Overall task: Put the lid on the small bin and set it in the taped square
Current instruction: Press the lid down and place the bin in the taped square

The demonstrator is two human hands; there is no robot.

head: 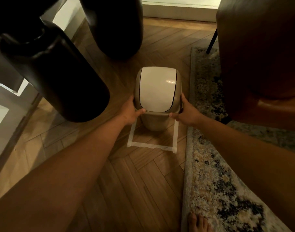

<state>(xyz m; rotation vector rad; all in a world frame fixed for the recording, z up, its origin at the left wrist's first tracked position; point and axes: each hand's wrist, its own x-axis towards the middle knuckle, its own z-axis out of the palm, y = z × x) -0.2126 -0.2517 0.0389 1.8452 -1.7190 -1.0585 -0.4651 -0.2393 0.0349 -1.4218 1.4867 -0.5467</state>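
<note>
A small beige bin [154, 122] stands on the wooden floor with its lid [157, 88] on top; the lid has a beige frame and a white swing flap. My left hand [132, 109] grips the lid's left rim and my right hand [185, 111] grips its right rim. A square of pale tape [150, 145] marks the floor. The bin's base sits inside the tape lines, toward the far side of the square. The far tape line is hidden behind the bin.
Two tall dark vases [54, 72] [116, 25] stand to the left and behind the bin. A brown leather chair [260, 56] is on the right, on a patterned rug [215, 178]. My bare foot [198, 223] rests at the rug's near edge.
</note>
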